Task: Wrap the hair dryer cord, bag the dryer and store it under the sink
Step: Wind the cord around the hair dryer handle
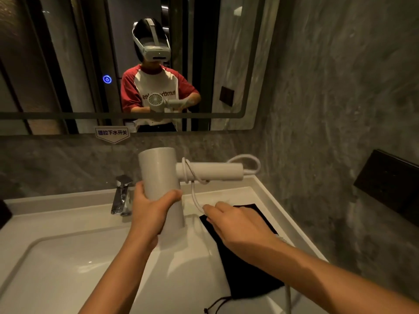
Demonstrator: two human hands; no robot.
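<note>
My left hand (152, 206) grips the barrel of a white hair dryer (159, 175), held upright above the sink with its handle pointing right. The white cord (195, 196) loops out of the handle's end, makes a turn or two around the handle near the barrel, and drops to my right hand (235, 225), which pinches it. Under my right hand a black drawstring bag (249, 275) lies flat on the counter. More cord trails off past the bag at the lower right.
A white sink basin (68, 268) fills the lower left, with a chrome faucet (122, 196) behind it. A wall mirror (68, 64) reflects a person. A grey stone wall with a black panel (390, 182) stands close on the right.
</note>
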